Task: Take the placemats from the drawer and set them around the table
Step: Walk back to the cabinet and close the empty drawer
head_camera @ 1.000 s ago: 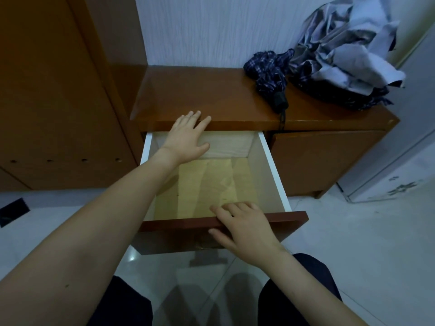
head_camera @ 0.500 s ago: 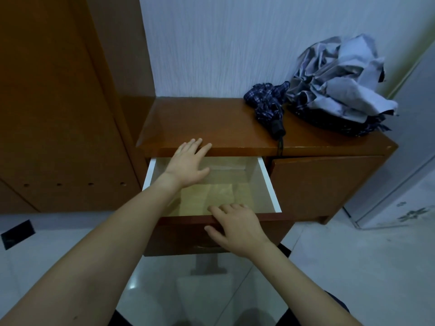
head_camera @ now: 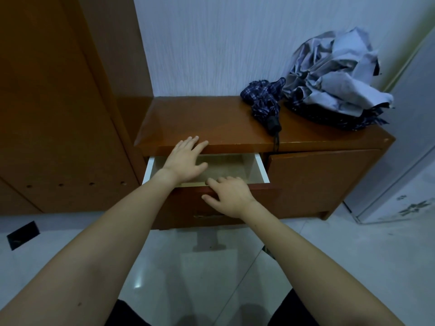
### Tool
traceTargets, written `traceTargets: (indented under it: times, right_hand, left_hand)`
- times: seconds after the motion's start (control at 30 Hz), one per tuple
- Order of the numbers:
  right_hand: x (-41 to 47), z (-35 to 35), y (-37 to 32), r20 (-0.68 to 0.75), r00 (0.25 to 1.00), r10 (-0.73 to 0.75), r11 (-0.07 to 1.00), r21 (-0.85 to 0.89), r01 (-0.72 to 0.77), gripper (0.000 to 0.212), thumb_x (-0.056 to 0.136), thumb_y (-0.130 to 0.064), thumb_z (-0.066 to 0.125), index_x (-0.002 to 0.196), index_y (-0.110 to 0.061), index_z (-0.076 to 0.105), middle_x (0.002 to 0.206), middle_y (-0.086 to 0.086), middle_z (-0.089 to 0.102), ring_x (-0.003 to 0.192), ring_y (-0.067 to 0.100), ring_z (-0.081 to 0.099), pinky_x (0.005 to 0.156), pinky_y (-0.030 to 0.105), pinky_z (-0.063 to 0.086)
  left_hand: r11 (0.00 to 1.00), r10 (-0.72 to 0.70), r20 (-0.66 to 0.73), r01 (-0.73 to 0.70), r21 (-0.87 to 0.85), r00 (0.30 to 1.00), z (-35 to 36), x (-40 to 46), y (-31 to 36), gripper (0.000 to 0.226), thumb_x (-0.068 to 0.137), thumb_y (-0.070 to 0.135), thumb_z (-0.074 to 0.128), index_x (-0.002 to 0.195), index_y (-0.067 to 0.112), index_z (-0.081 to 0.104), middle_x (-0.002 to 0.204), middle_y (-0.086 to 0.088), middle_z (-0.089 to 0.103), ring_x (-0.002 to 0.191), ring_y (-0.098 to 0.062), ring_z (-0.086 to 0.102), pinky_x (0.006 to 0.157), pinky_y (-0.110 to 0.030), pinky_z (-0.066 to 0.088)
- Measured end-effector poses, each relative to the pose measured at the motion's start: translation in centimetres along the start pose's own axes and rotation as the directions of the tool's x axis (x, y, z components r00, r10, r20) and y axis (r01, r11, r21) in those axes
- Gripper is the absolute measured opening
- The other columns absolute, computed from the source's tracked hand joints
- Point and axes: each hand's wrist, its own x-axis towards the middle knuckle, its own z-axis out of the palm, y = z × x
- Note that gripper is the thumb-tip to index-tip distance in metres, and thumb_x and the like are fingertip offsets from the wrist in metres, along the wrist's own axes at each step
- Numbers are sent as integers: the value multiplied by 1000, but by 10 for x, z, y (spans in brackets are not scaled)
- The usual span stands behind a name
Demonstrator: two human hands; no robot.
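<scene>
Wardrobe [head_camera: 58, 114]: I see it tall to the left of my left hand, doors closed.
Cabinet [head_camera: 211, 123]: its top edge lies under my left fingertips; I judge that hand braces there to steady me.
Clothes heap [head_camera: 334, 78]: well off to the right of my right hand, piled on the cabinet top.
Umbrella [head_camera: 263, 102]: folded just beside the heap, its strap hanging over the front edge.
Drawer [head_camera: 235, 168]: part open between my hands, pale inside.
Left hand [head_camera: 186, 161]: flat, fingers spread, gripping nothing, hovering over the drawer's back.
Right hand [head_camera: 228, 196]: fingers draped loosely over the drawer front, thumb below it (placed, I think, to slide it).
Placemats: I cannot see any; the visible drawer floor looks bare.
</scene>
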Motion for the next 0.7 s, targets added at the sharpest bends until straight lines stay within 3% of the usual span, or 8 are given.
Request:
traceTargets:
  times: [0.07,0.17,0.23,0.3,0.43,0.7]
  right_hand:
    - [6,-3,2,24,1000,18,1000,0,-18,52,95,-59,30,125,-21,49,106,5,64,98,26,59,77,37,44]
    - [8,-4,3,34,999,28,997,70,-30,55,94,-58,37,132,-19,46,123,5,58,115,25,52,95,41,43]
    - [4,-4,8,-90,995,31,989,149,-17,62,90,-55,51,138,-17,41,137,5,47,131,22,39,108,42,35]
    - [-1,-8,15,-204,978,51,990,138,-23,84,82,-56,62,146,-15,29,150,7,31,143,24,20,118,44,20]
    - [4,-19,34,-135,987,87,996,28,-83,127,67,-73,65,152,-12,-6,161,8,-5,147,22,-11,120,41,0]
    - [21,-24,52,1,999,55,998,-23,-55,137,60,-86,54,150,-8,-14,160,7,-14,146,19,-16,120,41,-4]
  left_hand:
    - [1000,12,0,-12,-6,1000,-1,-1,-1,65,93,46,46,151,29,20,159,-5,15,147,-22,8,119,-37,5]
    - [999,34,32,-34,5,999,-4,-3,-4,68,93,49,45,151,30,16,160,-4,12,147,-21,6,120,-38,6]
    - [999,48,91,-48,1,995,-10,-1,-7,71,92,53,45,152,30,13,161,-4,8,147,-20,3,120,-38,6]
    - [999,43,161,-43,-6,986,-15,1,-10,77,90,58,45,152,28,10,161,-4,5,147,-20,1,120,-38,6]
    - [998,46,224,-56,36,974,-18,0,-9,97,82,71,46,153,21,4,161,-4,-1,147,-20,-3,120,-39,5]
    - [991,65,274,-94,93,959,-16,0,-9,123,67,80,56,152,17,-7,160,-5,-10,146,-21,-11,120,-39,-1]
